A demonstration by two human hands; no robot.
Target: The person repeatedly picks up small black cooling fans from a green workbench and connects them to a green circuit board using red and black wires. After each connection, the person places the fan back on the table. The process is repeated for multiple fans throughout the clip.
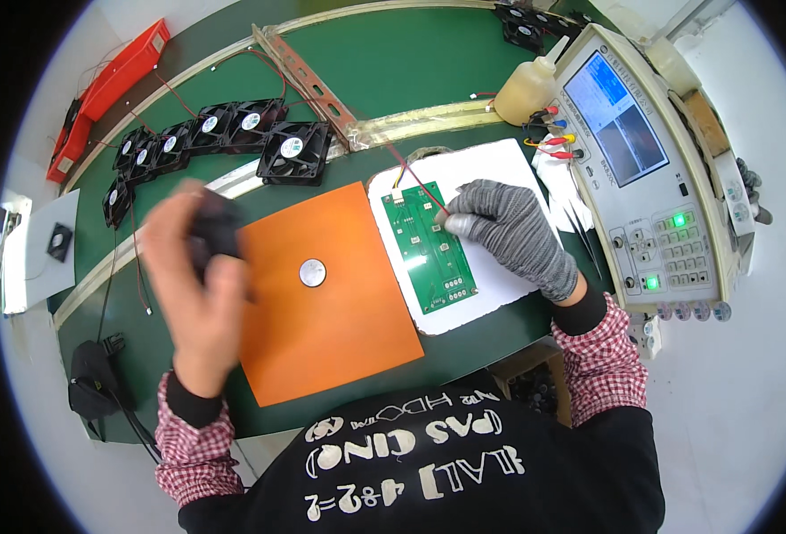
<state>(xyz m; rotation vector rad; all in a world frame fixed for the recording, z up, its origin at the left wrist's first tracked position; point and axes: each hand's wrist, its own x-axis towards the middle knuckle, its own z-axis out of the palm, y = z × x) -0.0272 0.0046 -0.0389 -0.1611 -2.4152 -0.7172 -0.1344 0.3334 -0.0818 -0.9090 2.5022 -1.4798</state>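
Observation:
My left hand (pixel 188 285), bare and smeared by motion, grips a dark square block (pixel 218 233) over the left part of an orange mat (pixel 348 347); in size and colour it matches the black cooling fans nearby. On the mat lies a round silvery disc (pixel 313 272). In a grey knitted glove, my right hand (pixel 510 236) pinches a thin red wire (pixel 421 185) above a green circuit board (pixel 442 267). That board rests on a white pad (pixel 486 303), with a small white connector (pixel 398 196) and leads at its top edge.
Several black cooling fans (pixel 292 153) stand in a row at far left, before red bins (pixel 126 76). A perforated metal strip (pixel 308 82) crosses the back. At right are a bottle of yellowish liquid (pixel 526 92), tweezers (pixel 583 233) and a tester with a screen (pixel 647 196). A black pouch (pixel 95 378) sits at left.

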